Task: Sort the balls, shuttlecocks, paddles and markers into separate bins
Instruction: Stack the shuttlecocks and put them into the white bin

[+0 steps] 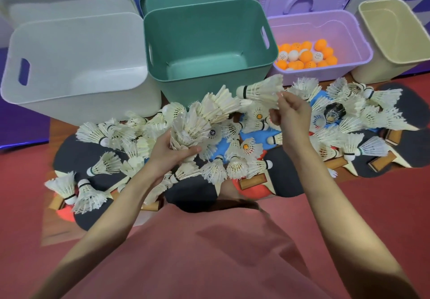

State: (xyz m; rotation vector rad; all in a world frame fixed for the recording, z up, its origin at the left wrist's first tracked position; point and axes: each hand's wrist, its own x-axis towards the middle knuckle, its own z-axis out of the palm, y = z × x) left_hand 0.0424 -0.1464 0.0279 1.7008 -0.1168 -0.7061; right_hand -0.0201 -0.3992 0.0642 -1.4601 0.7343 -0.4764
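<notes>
Bright, even light from overhead — soft shadows fall under the shuttlecocks (235, 157). The wide lens bows the bins (207, 43) outward at the edges; the raised shuttlecock (260, 89) is slightly motion-blurred.

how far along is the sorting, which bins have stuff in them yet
Done: balls fill the purple bin. In hand: left hand holds a shuttlecock stack; right hand pinches a shuttlecock. Left: white bin, green bin and beige bin look empty; loose shuttlecocks and paddles cover the floor.
</notes>
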